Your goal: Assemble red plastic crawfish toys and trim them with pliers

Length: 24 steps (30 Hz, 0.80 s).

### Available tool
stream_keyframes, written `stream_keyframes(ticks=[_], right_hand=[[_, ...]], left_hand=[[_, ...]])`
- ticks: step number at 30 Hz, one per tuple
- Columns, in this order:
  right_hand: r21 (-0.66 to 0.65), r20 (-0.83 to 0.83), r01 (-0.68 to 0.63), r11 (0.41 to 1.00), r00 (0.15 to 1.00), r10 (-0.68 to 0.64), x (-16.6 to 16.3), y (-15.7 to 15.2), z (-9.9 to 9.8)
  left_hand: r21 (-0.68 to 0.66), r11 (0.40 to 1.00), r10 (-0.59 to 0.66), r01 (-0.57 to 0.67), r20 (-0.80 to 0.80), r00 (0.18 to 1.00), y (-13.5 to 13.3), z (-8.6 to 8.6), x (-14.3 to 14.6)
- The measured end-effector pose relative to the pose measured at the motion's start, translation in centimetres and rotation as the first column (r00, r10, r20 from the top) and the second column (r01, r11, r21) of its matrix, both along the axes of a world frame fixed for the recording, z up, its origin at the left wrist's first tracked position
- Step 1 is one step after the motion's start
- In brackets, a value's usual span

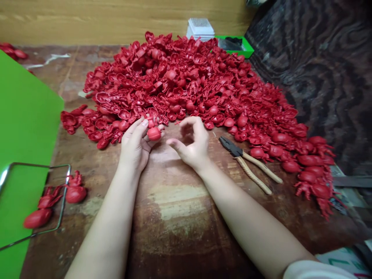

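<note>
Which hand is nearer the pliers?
Right: the right hand is just left of the pliers, not touching them. The left hand, holding a red piece, is farther left, beyond the right hand.

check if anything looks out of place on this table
A few red moulded pieces lie at the far left, cut off from the big red heap, by the green board. Another small group sits apart too, lying across a bent wire frame that rests on that board.
</note>
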State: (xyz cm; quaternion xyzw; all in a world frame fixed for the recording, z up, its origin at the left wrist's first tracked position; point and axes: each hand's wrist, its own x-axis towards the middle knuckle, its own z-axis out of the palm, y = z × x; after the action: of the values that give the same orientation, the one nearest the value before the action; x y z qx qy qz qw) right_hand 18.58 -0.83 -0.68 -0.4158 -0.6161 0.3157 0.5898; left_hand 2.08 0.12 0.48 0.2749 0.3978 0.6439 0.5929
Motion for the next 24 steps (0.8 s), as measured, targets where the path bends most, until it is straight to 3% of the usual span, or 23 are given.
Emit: stream_keyframes(ticks=[1,3,5,8,12,19,24], right_hand=[[0.142,0.121,0.045,0.989,0.991,-0.062,0.3,-0.3,0.2],[0.328,0.333,-0.015,0.944,0.938,-0.101,0.9,-0.7,0.5],[0.390,0.481,-0.117,0.913,0.872,-0.093,1.2,-1.0,0.6],[0.399,0.573,-0.213,0.892,0.817,-0.061,1.0,-1.1,0.2],[0.389,0.584,-0.230,0.892,0.810,-0.045,0.4,-1.2,-0.2],[0.423,0.602,-0.179,0.888,0.788,-0.128,-0.1,-1.1,-0.1],[0.333,0.418,-0.092,0.938,0.906,-0.060,-0.2,-0.7,-0.5]], left_hand=[[-0.013,1.000,0.003,-0.003,0.008,1.000,0.0,0.0,-0.1],[-0.039,0.999,0.003,-0.002,0.027,1.000,0.1,0.0,-0.2],[-0.059,0.998,0.010,-0.007,0.048,0.999,0.2,-0.1,-0.3],[-0.073,0.997,0.039,-0.033,0.080,0.996,0.3,-0.1,-0.4],[-0.088,0.996,0.019,-0.012,0.083,0.996,0.2,-0.2,-0.5],[-0.074,0.997,0.001,0.002,0.042,0.999,0.2,-0.2,-0.4],[-0.031,0.999,-0.039,0.039,0.001,0.999,-0.1,-0.2,0.0]])
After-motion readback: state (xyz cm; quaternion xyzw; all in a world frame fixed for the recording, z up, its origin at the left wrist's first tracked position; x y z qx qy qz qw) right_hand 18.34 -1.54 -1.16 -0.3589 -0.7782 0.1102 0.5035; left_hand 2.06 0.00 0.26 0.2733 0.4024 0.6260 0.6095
